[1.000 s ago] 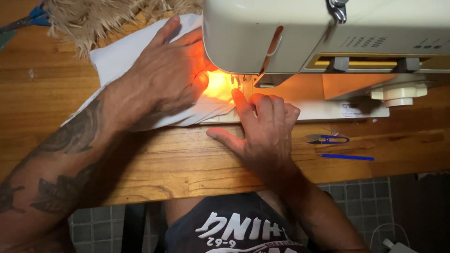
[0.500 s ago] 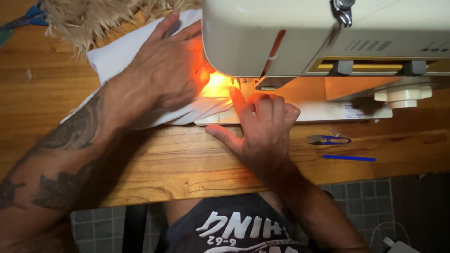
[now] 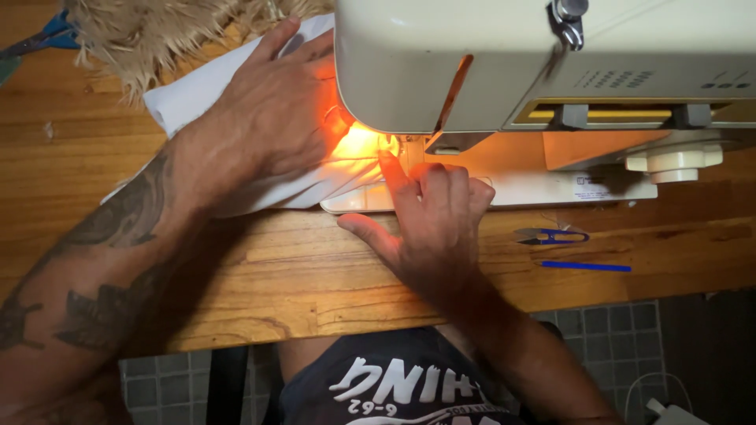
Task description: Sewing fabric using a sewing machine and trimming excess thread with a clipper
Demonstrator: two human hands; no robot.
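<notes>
Closest to the camera is the front edge of the wooden tabletop (image 3: 299, 291), with a dark printed shirt (image 3: 394, 386) and grey tiled floor (image 3: 614, 330) showing below it. The right hand (image 3: 429, 224) lies open and flat on the tabletop, index finger stretched forward to press the white fabric (image 3: 197, 98) down right by the lit needle area, thumb spread out to the side. The left hand (image 3: 272, 118) is open too, palm down, holding the fabric flat just left of the needle, fingers partly tucked under the head of the cream sewing machine (image 3: 512, 63). Best guess on progress: the seam looks mid-run, since most of the fabric I can see lies on the left side of the needle, but which part is already stitched I honestly can't tell. Room-wise, it's tight around the needle, with both hands close to it under the machine head. To the right there's a small pair of snips (image 3: 551, 235) and a blue pen (image 3: 587, 266) on bare wood, well apart from the hands. Farther back on the left sits a pile of straw-like fringe (image 3: 157, 35) touching the fabric, plus blue-handled scissors (image 3: 43, 35) at the corner.
</notes>
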